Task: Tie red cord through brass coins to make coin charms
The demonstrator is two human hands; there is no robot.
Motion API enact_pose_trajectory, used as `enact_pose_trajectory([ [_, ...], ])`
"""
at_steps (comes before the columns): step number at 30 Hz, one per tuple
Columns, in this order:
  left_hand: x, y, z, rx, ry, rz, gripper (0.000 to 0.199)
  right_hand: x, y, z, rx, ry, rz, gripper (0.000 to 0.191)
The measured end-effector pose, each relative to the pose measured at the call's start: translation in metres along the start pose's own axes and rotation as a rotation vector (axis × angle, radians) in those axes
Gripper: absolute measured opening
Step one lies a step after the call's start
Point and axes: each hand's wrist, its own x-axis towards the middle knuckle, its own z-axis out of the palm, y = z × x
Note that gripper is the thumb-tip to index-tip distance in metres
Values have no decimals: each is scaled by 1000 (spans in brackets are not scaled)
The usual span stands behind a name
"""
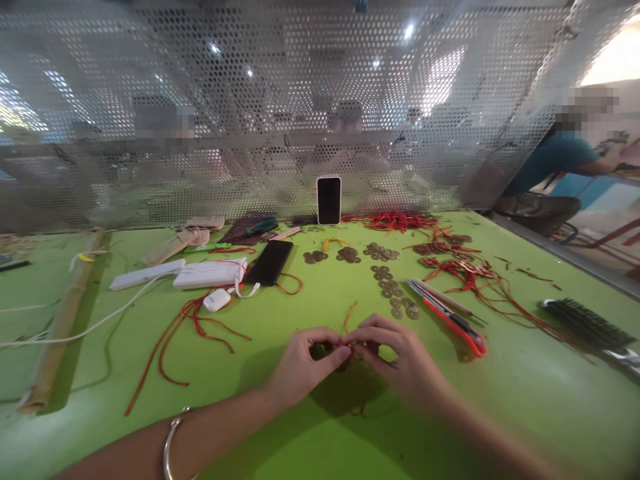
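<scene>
My left hand [311, 363] and my right hand [393, 343] meet at the front middle of the green table, thumbs and fingers pinched together. Between the fingertips is a thin red cord [350, 317], one end sticking up and another hanging below. A small coin-like piece seems to sit in the pinch, mostly hidden by the fingers. Piles of round coins [390, 287] lie just beyond my right hand. To the right rests a red utility knife [453, 323] beside a thin pointed tool [445, 298]. Loose red cords [193, 320] lie left of my left hand.
A phone [329, 200] stands upright at the back; a black phone [270, 262] lies near white boxes [210, 272]. Tangled red cords [397, 220] are behind, a black brush [587, 323] at right, a bamboo pole [65, 327] at left. A person [555, 160] sits beyond the right edge.
</scene>
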Motion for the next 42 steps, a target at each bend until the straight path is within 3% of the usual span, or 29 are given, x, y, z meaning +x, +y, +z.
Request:
enact_pose_trajectory([
  [9, 1, 3, 1, 73, -31, 16, 20, 2, 3, -4, 30, -27, -8, 13],
  [16, 1, 7, 1, 101, -80, 12, 16, 0, 4, -3, -76, -93, -57, 10],
  [23, 1, 11, 1, 119, -86, 13, 16, 1, 8, 1, -131, 10, -68, 11],
  [31, 2, 6, 1, 27, -64, -22, 19, -1, 7, -1, -114, -62, -105, 20],
  [39, 2, 4, -2, 9, -90, -15, 17, -1, 4, -2, -76, -35, -91, 16],
  [42, 1, 6, -2, 24, -143, -21, 16, -1, 4, -3, -91, 28, -81, 14],
])
